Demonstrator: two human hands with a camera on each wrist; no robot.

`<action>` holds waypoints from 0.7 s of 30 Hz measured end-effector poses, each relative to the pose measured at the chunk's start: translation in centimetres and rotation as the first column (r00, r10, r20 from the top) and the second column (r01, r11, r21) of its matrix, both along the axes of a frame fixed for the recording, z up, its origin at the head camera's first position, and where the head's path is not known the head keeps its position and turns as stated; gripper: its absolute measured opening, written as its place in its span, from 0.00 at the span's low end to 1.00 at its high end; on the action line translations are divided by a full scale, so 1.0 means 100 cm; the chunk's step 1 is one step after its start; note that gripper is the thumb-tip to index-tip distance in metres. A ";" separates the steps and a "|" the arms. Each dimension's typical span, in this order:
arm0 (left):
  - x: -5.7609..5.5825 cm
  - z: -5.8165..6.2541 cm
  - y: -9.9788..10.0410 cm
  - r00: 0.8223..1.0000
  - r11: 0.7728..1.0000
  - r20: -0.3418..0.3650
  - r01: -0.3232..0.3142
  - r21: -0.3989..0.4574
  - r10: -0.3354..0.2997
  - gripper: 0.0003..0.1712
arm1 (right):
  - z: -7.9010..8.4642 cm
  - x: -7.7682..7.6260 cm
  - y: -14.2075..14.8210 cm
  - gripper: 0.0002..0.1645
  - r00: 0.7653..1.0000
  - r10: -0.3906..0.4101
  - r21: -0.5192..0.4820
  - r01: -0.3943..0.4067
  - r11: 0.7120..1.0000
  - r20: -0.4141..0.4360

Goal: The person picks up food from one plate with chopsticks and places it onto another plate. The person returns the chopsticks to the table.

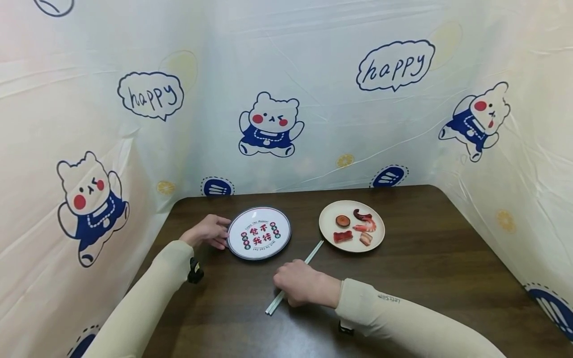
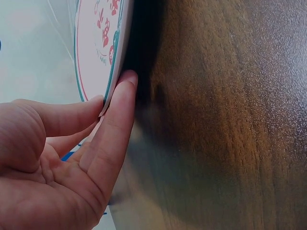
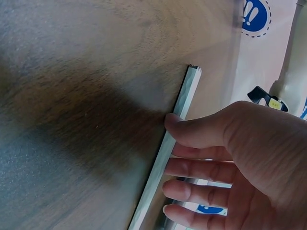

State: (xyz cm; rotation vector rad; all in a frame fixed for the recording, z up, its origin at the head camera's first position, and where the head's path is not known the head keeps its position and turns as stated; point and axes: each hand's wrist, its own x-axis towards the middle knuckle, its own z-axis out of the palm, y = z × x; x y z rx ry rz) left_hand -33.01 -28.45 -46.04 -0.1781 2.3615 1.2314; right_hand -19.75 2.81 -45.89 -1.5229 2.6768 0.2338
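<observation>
Head view shows the chopsticks [image 1: 275, 303] slanting over the middle of the table [image 1: 224, 308], held between the right hand's [image 1: 304, 285] thumb and fingers, though whether they are lifted cannot be told. Near the far edge, left of centre, the printed plate [image 1: 260, 233] has its rim pinched by the left hand [image 1: 209, 231], so both holds look done. Toward the far right corner, the cream plate [image 1: 329, 223] carries five food pieces [image 1: 343, 236], all untouched.
</observation>
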 end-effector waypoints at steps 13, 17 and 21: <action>0.003 0.006 0.003 1.000 1.000 0.016 0.002 0.003 -0.002 0.36 | 0.007 0.000 0.003 0.14 0.997 0.053 0.115 -0.046 0.992 -0.054; 0.005 0.009 0.003 1.000 1.000 0.013 0.012 -0.001 -0.012 0.36 | 0.009 0.004 -0.001 0.16 0.978 0.097 0.195 -0.061 0.979 -0.185; 0.006 0.010 0.004 1.000 1.000 0.014 0.008 -0.001 -0.008 0.36 | 0.003 0.010 -0.006 0.14 0.954 0.122 0.218 -0.062 0.974 -0.272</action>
